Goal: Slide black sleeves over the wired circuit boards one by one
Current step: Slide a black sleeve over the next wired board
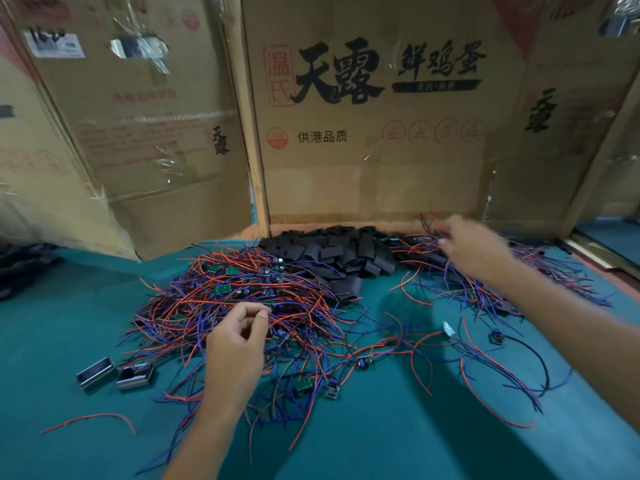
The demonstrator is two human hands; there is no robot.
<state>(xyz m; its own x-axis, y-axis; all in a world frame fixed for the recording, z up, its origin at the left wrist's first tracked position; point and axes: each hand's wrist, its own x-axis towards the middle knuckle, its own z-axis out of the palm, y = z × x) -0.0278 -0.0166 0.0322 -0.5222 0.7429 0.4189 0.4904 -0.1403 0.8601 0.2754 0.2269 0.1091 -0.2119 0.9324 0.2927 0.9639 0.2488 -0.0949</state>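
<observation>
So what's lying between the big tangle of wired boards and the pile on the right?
In the head view, the heap of black sleeves sits between the tangle and the right pile, towards the back; nearer, bare green mat.

A small assembly workshop: a green-covered table (pixel 381 445) heaped with wired boards (pixel 228 299) and black sleeves (pixel 332 254) in bulk, screened at the back by flattened cardboard boxes (pixel 363 133) (egg cartons, by their print) on wooden posts (pixel 254 133).
</observation>
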